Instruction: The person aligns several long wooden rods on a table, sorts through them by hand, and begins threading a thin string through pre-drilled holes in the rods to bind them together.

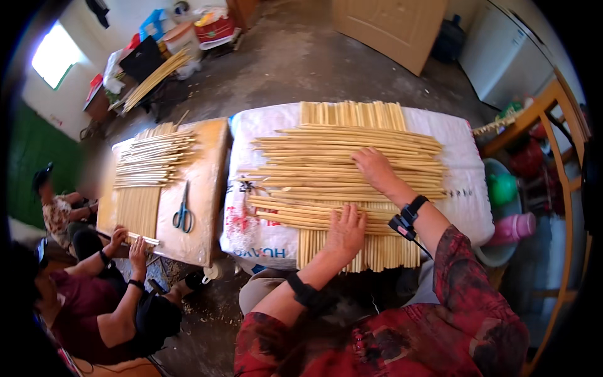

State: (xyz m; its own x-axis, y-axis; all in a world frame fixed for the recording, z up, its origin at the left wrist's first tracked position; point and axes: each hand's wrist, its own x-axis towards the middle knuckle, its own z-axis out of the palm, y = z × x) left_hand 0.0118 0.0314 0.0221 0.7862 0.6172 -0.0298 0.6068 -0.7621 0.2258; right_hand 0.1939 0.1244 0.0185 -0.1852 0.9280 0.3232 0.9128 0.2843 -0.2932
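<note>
Left hand [344, 234] flat on sticks [326, 179] | right hand [375, 167] pressing sticks

A single head-worn fisheye view was supplied. It looked steeply down from above the wearer's chest onto the white woven sack covering the worktable [440, 125], which sat close to the lens and filled the frame centre. The wearer's forearms entered from the lower edge, toward that sack. Straight edges bowed near the rim. Left of the sack, the view took in a second, tan board-topped table [210, 188]; beyond the sack, grey concrete floor [295, 56] receded toward the upper edge.
</note>
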